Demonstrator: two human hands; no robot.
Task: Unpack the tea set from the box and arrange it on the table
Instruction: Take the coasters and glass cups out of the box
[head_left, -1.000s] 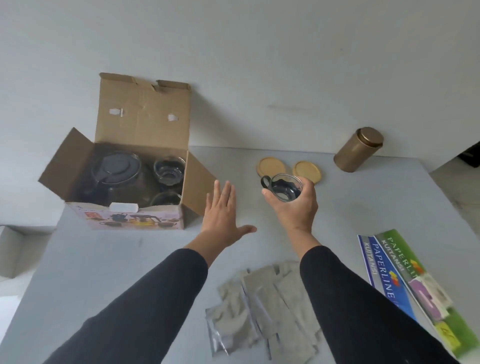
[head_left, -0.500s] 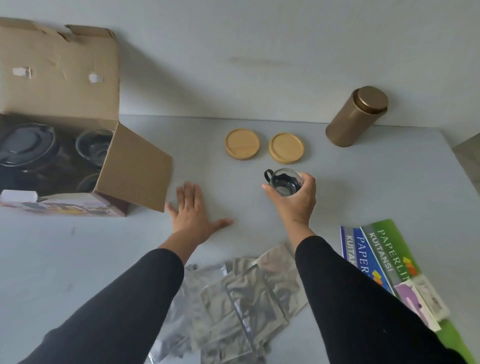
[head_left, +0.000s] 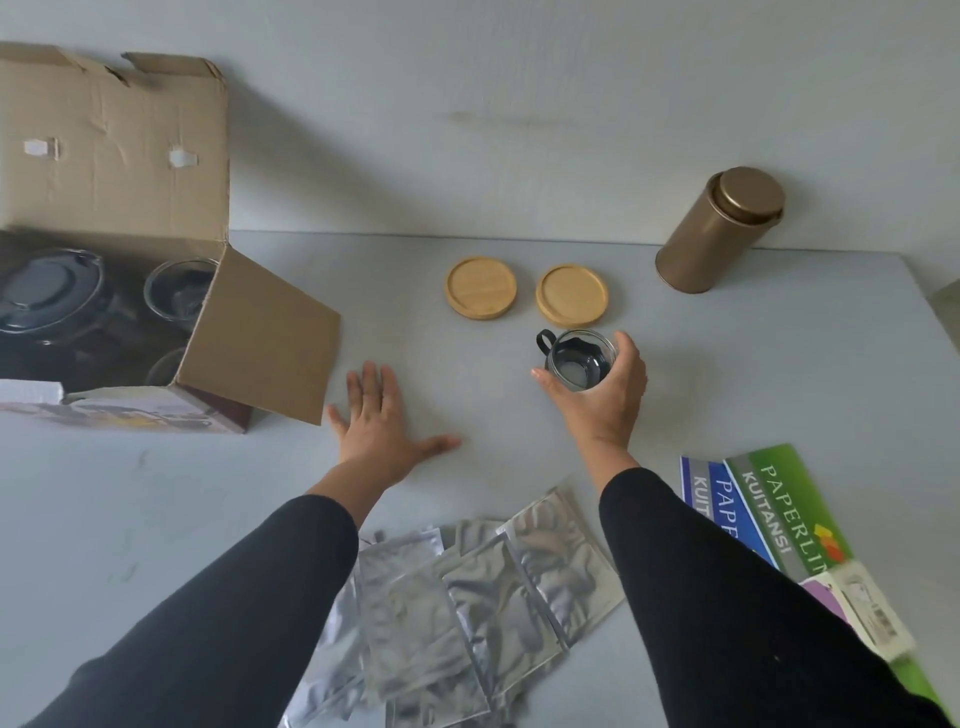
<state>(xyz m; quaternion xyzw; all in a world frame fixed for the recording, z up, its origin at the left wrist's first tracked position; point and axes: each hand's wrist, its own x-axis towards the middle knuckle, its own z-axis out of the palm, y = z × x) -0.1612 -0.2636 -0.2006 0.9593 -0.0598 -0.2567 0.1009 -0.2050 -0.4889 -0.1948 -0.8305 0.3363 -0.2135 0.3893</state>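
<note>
My right hand (head_left: 602, 400) grips a small glass cup (head_left: 579, 358) with a black handle and holder, just in front of the right one of two round wooden coasters (head_left: 571, 294); the left coaster (head_left: 481, 287) lies beside it. My left hand (head_left: 376, 421) lies flat on the grey table (head_left: 156, 519) with fingers spread, holding nothing. The open cardboard box (head_left: 114, 156) stands at the far left. Inside it I see a glass teapot with a dark lid (head_left: 44, 291) and another glass cup (head_left: 179, 293).
A bronze tin canister (head_left: 719, 231) stands at the back right against the wall. Several silver foil pouches (head_left: 467, 608) lie between my forearms near the front edge. Green and blue receipt booklets (head_left: 774, 509) lie at the right front.
My view has shifted right, so the box slid to the left of the frame. My right hand has lowered the cup toward the table near the right coaster. My left hand has settled flat on the table.
</note>
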